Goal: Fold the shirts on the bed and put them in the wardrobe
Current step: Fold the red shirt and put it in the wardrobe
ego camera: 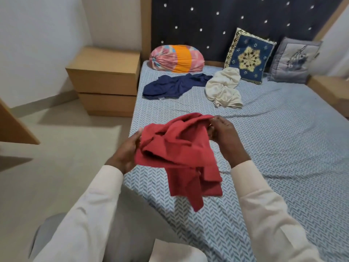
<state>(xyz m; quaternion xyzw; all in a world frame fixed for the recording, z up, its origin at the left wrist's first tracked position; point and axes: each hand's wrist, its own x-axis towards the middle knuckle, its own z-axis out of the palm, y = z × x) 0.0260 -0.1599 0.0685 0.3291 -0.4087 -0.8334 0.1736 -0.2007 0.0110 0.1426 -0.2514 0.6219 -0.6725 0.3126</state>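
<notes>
red shirt [181, 154] | navy shirt [170, 86] | cream shirt [222, 89] | bed sheet [283, 148] blue-white herringbone

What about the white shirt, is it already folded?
No, the white shirt lies crumpled in a heap on the bed, beside the navy shirt.

shirts 3: crumpled red shirt [181, 154], rumpled navy blue shirt [170, 86], bunched cream shirt [224, 89] | square cushions 2: blue gold-star embroidered cushion [249, 57], grey printed cushion [294, 61] | bolsters 1: pink-and-orange cylindrical bolster [175, 58] | light wooden bedside cabinets 2: left cabinet [105, 72], right cabinet [328, 91] | hands 2: left hand [128, 150], right hand [224, 137]
</notes>
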